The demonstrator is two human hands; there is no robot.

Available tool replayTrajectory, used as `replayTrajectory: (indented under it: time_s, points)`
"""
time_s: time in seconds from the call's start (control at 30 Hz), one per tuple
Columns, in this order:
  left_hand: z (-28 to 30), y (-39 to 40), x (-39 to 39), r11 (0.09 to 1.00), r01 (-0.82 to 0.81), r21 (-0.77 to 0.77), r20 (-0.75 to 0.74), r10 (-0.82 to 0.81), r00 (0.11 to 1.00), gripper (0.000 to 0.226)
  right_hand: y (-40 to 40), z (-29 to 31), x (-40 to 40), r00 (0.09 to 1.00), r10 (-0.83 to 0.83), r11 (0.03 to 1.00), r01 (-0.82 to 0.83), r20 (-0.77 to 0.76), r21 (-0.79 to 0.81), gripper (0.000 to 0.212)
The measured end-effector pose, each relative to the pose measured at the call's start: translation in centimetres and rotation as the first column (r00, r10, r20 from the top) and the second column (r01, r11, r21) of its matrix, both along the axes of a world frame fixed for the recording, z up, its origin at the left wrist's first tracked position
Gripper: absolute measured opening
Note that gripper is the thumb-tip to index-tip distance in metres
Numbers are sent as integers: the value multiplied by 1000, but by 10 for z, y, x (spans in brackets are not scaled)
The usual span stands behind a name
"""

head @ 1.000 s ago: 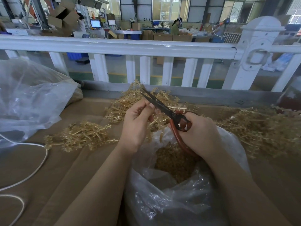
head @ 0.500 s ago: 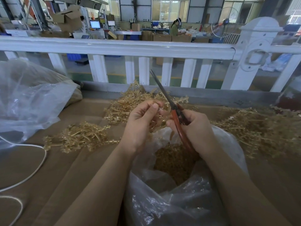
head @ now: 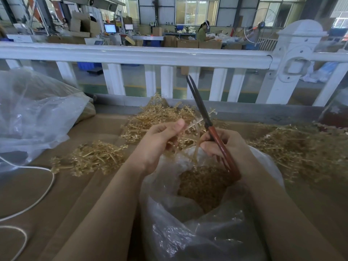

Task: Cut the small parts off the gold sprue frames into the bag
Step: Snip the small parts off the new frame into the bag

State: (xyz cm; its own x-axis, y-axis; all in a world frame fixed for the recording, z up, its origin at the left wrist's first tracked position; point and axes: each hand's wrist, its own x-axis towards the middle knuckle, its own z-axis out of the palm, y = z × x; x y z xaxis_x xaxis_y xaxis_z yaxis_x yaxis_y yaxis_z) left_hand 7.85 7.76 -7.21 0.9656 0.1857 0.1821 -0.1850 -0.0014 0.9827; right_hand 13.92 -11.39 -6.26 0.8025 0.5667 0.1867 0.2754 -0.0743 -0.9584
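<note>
My left hand (head: pixel 160 142) pinches a thin gold sprue frame (head: pixel 195 127) over the mouth of a clear plastic bag (head: pixel 188 232). Cut gold parts (head: pixel 203 185) lie heaped inside the bag. My right hand (head: pixel 224 146) grips red-handled scissors (head: pixel 203 113) whose dark blades point up and away, nearly closed. The fingertips of that hand also touch the lower stem of the frame.
Piles of gold sprue frames lie on the cardboard-covered table: one at the left (head: pixel 90 159), one behind my hands (head: pixel 160 113), one at the right (head: pixel 301 146). A large clear bag (head: pixel 37 113) and a white cable (head: pixel 37 200) sit left. A white railing (head: pixel 131 55) runs behind the table.
The scissors have swung from pointing up-left across the frame to pointing nearly straight up. My left hand has kept its hold on the sprue frame and shifted slightly.
</note>
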Motion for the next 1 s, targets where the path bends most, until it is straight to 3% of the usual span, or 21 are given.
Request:
replayTrajectory:
  time_s: [0.1,0.17,0.27,0.37,0.43,0.57,0.77,0.9,1.0]
  points:
    - [2,-1,-1,996,73,45,-22,-72,997,28,0,-1,0,1000,-9,1000,8,-12,-30,12]
    - [3,2,-1,997,78,-21,-37,-79,996,24,-1,-1,-2,999,-2,1000,3,-49,23,5]
    - [3,10,0,956,82,-281,-68,-105,992,22,1,-2,-2,996,-85,991,86,-23,100,22]
    - [5,13,1,810,52,-584,-26,-83,996,25,4,-4,-1,971,-235,965,228,46,133,37]
    - [7,12,2,711,18,-703,-12,-37,999,24,5,-4,-1,960,-276,948,265,37,178,40]
    - [8,6,5,716,-48,-696,-68,0,998,27,4,-7,1,939,-317,943,298,134,146,47]
    - [5,-6,10,740,-133,-659,-142,50,989,33,7,-15,6,932,-253,958,280,259,-70,31]
    - [4,-11,11,737,-159,-657,-136,91,986,17,8,-18,3,918,-166,920,276,360,-279,56]
    - [4,-13,11,710,-145,-689,-112,93,989,10,8,-18,3,896,-151,894,304,417,-329,51]
